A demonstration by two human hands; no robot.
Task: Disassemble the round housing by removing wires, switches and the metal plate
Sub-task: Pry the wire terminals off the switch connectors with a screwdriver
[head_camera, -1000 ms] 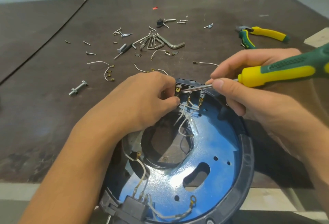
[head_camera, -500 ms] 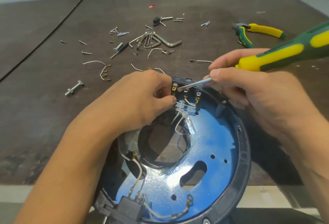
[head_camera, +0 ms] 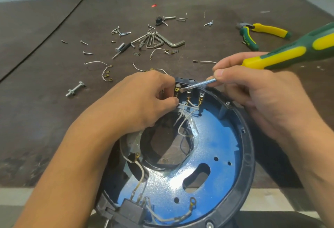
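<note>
Since a second ago the screwdriver point(head_camera: 282, 54) has tilted, its green-and-yellow handle swinging higher while the blade tip stays at the switch point(head_camera: 186, 82).

That switch sits in the far rim of the round housing point(head_camera: 248, 155), directly between the two grips. The left hand point(head_camera: 137, 101) is clenched, its grip pinching a white wire point(head_camera: 183, 110) just below the leftmost terminal. The right hand point(head_camera: 267, 97) grasps the screwdriver, fingertips on the bare shaft, and the flat tip touches the same terminal, just beside the left grip.

Nearer the person than both grips lies the blue metal plate point(head_camera: 216, 137), with a second switch point(head_camera: 132, 211) at the near rim, still wired. The housing rests at the near edge of the table point(head_camera: 45, 110).

Beyond the left grip lie loose wires point(head_camera: 101, 70), a bolt point(head_camera: 75, 89), hex keys point(head_camera: 157, 41) and screws point(head_camera: 119, 31). Beyond the right grip lie pliers point(head_camera: 262, 30).
</note>
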